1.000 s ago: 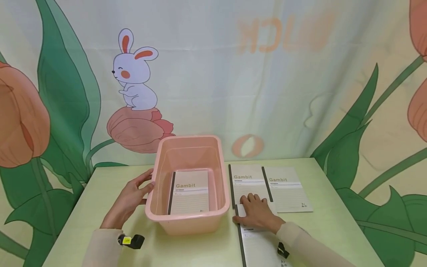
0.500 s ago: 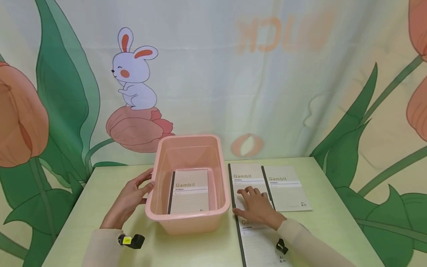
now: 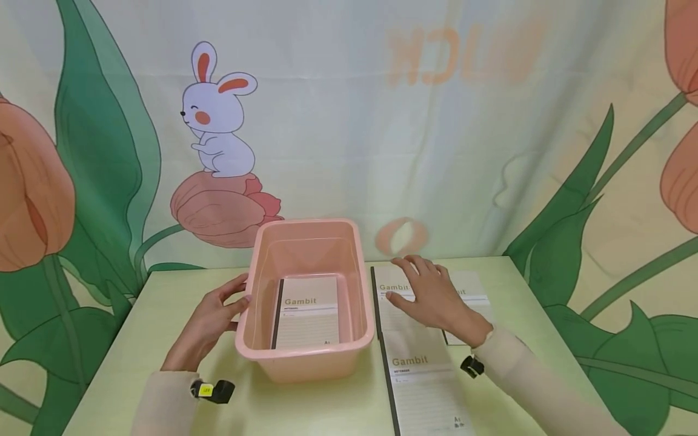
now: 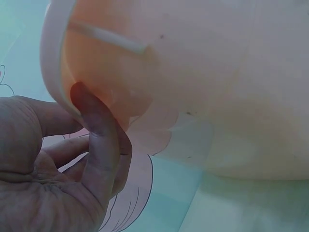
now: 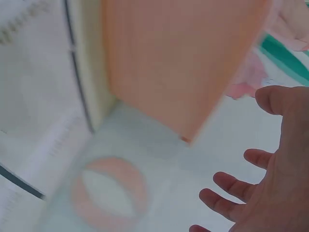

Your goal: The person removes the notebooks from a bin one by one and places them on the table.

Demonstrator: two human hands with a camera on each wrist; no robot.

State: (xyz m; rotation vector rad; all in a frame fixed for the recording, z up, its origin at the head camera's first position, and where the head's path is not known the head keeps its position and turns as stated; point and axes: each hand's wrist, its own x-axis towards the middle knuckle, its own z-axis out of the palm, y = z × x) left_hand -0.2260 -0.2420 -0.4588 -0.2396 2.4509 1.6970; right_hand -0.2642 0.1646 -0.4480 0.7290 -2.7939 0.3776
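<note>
My left hand [image 3: 209, 321] grips the left rim of a pink plastic basin [image 3: 311, 367]. In the left wrist view its fingers [image 4: 99, 125] bend about the rim. Inside the basin a Gambit notebook [image 3: 308, 327] with a dark spine lies flat, cover up. Over the notebooks to the right hovers my right hand [image 3: 438, 300], fingers spread and holding nothing. Below it are the back left notebook [image 3: 398, 318] and the back right notebook [image 3: 473, 283], both partly hidden by the hand. The front notebook [image 3: 428, 393] lies nearer, its top edge against the back left one.
All of this stands on a pale green table [image 3: 147, 321]. A curtain [image 3: 327, 121] printed with a rabbit and tulips hangs right behind the table's back edge. The basin's high walls stand close beside the left edges of the notebooks.
My right hand has let go of the front notebook, risen and moved back over the two rear notebooks. The left hand and the basin have stayed put.
</note>
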